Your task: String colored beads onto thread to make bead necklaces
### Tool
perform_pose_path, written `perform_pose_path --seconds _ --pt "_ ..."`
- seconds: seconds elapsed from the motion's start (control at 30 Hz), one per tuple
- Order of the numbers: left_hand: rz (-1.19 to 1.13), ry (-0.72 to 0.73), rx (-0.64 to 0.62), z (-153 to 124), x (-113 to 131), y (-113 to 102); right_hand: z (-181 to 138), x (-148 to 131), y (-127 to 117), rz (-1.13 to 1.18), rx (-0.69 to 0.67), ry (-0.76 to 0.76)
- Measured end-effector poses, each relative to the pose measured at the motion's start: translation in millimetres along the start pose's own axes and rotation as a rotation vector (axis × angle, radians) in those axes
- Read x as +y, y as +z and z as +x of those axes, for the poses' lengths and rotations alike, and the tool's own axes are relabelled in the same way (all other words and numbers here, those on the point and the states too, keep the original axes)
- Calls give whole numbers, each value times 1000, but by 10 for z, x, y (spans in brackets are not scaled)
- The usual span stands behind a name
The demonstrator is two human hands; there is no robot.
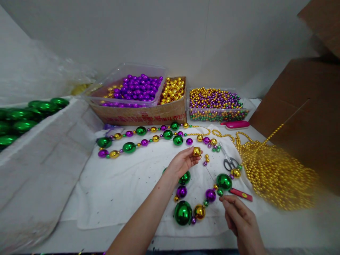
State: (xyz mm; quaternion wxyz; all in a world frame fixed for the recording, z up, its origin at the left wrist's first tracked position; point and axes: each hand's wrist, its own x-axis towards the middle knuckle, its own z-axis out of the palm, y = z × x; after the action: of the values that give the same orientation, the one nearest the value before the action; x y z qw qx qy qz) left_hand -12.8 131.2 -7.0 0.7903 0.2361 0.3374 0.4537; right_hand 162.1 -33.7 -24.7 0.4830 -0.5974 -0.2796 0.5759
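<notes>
My left hand (186, 161) pinches a shiny gold bead (197, 152) above the white cloth (111, 191). From near that bead a thin thread (207, 169) slants down to a bead strand, which includes a big green bead (183, 213), a gold bead (199, 211) and a purple bead (210, 195). My right hand (240, 216) is closed, thumb and finger pinched beside a small green bead (220, 192); what they grip is too small to make out. Part of the strand lies behind my left forearm. Loose small beads (207, 158) rest near my left fingertips.
A beaded necklace (129, 147) lies across the cloth. Scissors (230, 163), a red strip-like tool (241, 194) and a pink-handled tool (237, 124) are at right, near heaped gold bead chain (276, 177). Bead bins (217, 115) line the back; a foam box (47, 163) stands left.
</notes>
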Motion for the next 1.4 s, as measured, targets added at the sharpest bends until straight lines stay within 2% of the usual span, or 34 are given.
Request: perform_pose_path --seconds 0.23,0.4,0.7,0.93,1.03,1.4 --pt "32 16 -103 -63 -36 9 12 9 7 -4 -5 4" --pt "85 -1 -187 -176 -96 71 43 29 23 18 48 -24" --pt "147 56 -270 -316 -127 147 176 260 -96 79 46 0" --pt "251 131 -297 -426 -78 223 321 391 -209 41 5 -58" --pt "300 154 -312 -459 -64 233 355 405 -246 -3 28 -59" --pt "239 106 -251 -483 -94 162 343 390 -222 -8 12 -80"
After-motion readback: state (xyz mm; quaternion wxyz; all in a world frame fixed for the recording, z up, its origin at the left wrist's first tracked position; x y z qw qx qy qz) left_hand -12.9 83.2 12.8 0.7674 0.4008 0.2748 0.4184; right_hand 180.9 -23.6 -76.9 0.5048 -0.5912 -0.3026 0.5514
